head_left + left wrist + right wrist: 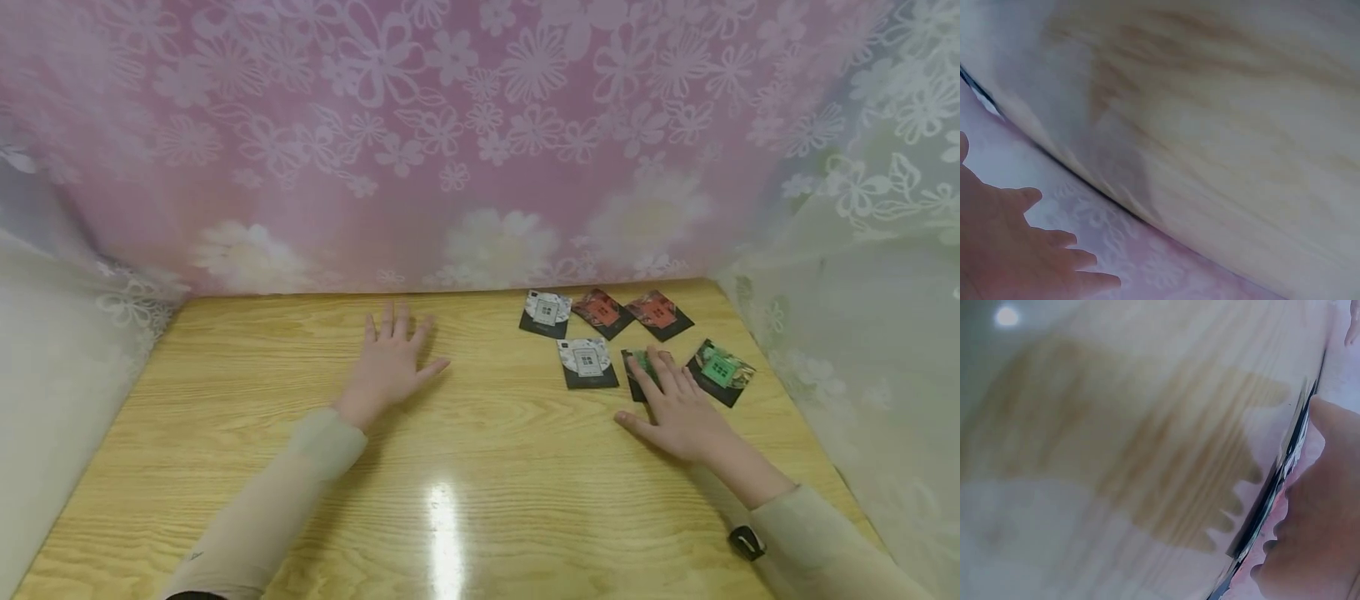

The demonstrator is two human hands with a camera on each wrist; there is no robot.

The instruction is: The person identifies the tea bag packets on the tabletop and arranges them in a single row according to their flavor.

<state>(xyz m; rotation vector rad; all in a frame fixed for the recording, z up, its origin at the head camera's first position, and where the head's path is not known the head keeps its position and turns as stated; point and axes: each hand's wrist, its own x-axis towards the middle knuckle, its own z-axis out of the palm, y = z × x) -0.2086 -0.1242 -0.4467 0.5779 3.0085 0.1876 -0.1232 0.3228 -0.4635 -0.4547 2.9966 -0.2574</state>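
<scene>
Wooden table [510,467] bears six flat packets [588,363], contents hidden; my right hand [678,419], fingers spread, partly covers a green packet [635,389], my left hand [388,365] spread well apart.

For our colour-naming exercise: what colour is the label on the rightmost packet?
Green; the rightmost packet's label shows best in the head view.

Tabletop [495,417] lies free from left grip [390,367] to nearer white packet [588,363]; curtain [450,167] blocks behind.
</scene>
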